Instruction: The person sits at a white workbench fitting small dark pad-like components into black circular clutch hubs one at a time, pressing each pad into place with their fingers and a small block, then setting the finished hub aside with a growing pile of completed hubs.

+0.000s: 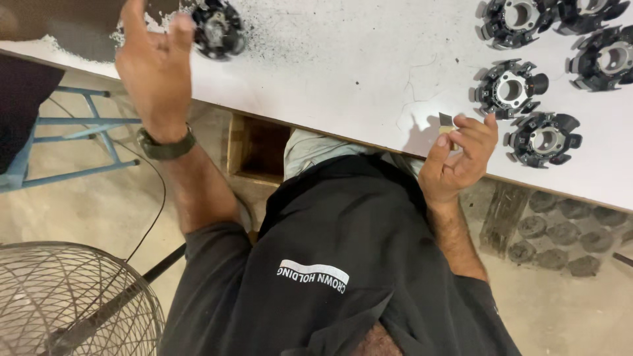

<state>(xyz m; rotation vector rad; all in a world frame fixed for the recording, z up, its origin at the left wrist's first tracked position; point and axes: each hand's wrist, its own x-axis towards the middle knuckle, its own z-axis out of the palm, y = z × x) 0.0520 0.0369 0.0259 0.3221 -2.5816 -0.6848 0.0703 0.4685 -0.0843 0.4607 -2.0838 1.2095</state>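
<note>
A: Your left hand (155,69) was up at the far edge of the white desk (343,72), fingers (181,29) partly spread and curled round the near side of a black toothed ring part (217,28). You touched it, but I couldn't tell whether you truly gripped it.

B: And the right hand (458,158)?

A: At the desk's near edge, thumb and fingertips pinched shut on a small flat strip (446,123), dark at the top and tan below. It looked light and thin, likely bendable, so an edge pinch suited it.

B: How would that ring part handle?

A: By its look, rigid and fairly heavy for its size, with knobbly arms round a pale hub. I'd judge the outer arms gave you the best purchase; the black grit (277,39) scattered just beside it suggested it shed dust and might be grimy to hold.

B: What else sat near the ring part?

A: Well to its right, five more black ring parts (511,89) were clustered on the desk, the nearest one (544,138) just beside your right hand. Below the desk edge, a wooden box (254,148) sat by your lap, a blue metal frame (79,125) stood beneath your left hand, and a wire fan guard (72,303) lay nearer you on the floor. Nothing lay between your hands on the desk.
</note>
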